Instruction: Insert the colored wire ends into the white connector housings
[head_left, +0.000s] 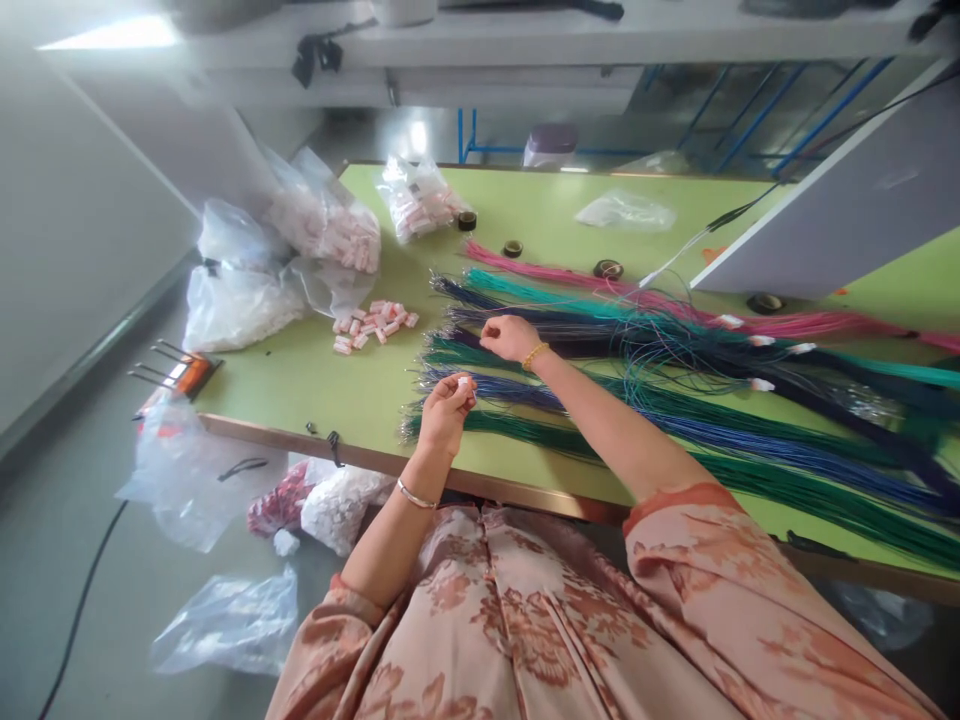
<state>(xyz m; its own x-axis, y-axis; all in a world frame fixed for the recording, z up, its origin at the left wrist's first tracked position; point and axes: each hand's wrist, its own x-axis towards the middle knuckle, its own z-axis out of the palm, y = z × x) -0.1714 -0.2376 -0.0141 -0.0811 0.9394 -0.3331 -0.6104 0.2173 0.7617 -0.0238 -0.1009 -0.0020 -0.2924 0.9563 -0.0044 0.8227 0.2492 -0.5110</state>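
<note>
While the left hand (447, 412) pinches a small white connector (465, 383) between thumb and fingertips, just above the near wire ends, the right hand (511, 337) rests its fingers on the tips of the dark blue wires (600, 400), seemingly picking one out; whether that grip has closed on a single strand cannot be told. The step in hand looks like seating a wire end in the connector, so the next move would call for bringing one tip across to the left hand and lining it up with a slot. Loose pink-and-white connectors (373, 324) lie farther out on the green worktop (300, 380), beside plastic bags (322, 225). The connector's slots are too small to make out, and the wire bundles run off the right edge.
</note>
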